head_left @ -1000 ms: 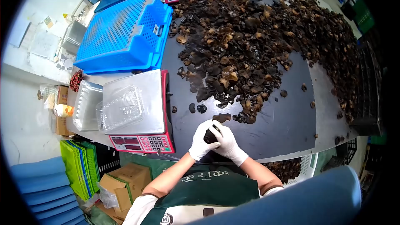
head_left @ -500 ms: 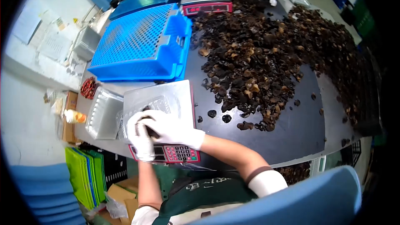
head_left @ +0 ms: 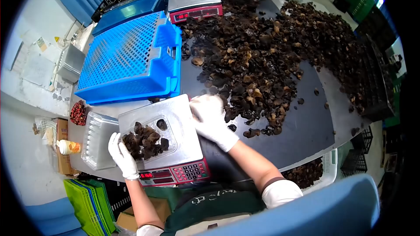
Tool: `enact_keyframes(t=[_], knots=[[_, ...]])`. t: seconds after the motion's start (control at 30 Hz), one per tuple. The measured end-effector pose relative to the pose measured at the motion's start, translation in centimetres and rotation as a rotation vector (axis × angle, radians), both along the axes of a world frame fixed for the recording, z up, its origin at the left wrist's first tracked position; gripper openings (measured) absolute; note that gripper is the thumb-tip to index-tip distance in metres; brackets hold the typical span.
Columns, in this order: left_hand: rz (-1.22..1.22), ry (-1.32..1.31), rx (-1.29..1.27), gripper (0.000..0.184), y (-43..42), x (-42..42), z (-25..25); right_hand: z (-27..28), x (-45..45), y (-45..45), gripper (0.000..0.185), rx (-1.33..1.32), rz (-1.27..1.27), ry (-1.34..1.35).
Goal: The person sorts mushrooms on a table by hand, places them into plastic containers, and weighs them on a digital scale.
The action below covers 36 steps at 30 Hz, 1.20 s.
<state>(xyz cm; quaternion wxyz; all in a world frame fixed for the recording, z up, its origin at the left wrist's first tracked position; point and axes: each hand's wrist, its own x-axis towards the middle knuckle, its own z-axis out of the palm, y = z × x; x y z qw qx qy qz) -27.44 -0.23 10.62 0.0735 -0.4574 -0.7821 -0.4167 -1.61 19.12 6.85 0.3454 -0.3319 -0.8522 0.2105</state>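
While my white-gloved left grip (head_left: pixel 121 150) curves loosely open, dark-brown ruffled fungus pieces (head_left: pixel 146 142) lie just right of it.
A sideways nudge could spill them from the clear plastic tray (head_left: pixel 172 137) on the red-and-silver digital scale (head_left: pixel 186 120). Blur hides whether my white-gloved right grip (head_left: pixel 205 109) holds anything; white lettering (head_left: pixel 214 197) on the green apron (head_left: pixel 210 212) is unreadable.

Scale (head_left: pixel 186 142): we see smooth metal, softly shining, above red plastic.
Tray (head_left: pixel 170 133): clear plastic, glossy, throwing back the light.
Mushrooms (head_left: pixel 253 57): rough, crinkled skins; we find some glossy, others matt.
Gloves (head_left: pixel 122 157): matt white, their material beyond our telling.
Crate (head_left: pixel 118 57): blue plastic, its lattice face dull, its side smoother and shinier.
Tabletop (head_left: pixel 302 124): dark and smooth, with a sheen we catch beside the mushrooms.
Apron (head_left: pixel 223 205): dark green cloth, matt.
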Motion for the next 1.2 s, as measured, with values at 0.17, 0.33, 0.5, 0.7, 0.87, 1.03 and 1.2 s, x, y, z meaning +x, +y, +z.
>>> enact_keyframes(t=[0.17,0.33,0.5,0.7,0.87,1.03,1.2], knots=[[-0.326,0.077,0.066,0.034,2.5,9.1,4.2,-6.3,10.1,-1.6,0.045,0.101,-0.033,-0.405],[-0.664,-0.178,-0.195,0.042,4.9,19.7,1.4,-4.2,18.1,-8.8,0.046,-0.003,0.109,-0.384],[-0.58,-0.169,-0.359,0.054,10.6,25.1,-6.5,-4.8,23.8,-7.9,0.056,0.002,-0.312,-0.229],[-0.363,0.045,-0.575,0.058,18.1,26.1,-11.7,-6.0,22.6,-5.4,0.071,-0.079,-0.337,-0.258],[-0.763,0.057,-0.131,0.037,14.1,28.1,-13.3,-7.2,19.6,-5.4,0.071,0.002,-0.216,-0.299],[-0.811,-0.147,-0.168,0.038,7.5,29.8,-12.0,-8.0,19.9,-5.9,0.049,-0.04,0.059,-0.198],[-0.462,-0.515,0.045,0.033,5.4,31.3,-11.0,-5.0,16.2,-7.1,0.054,-0.306,0.099,0.097]])
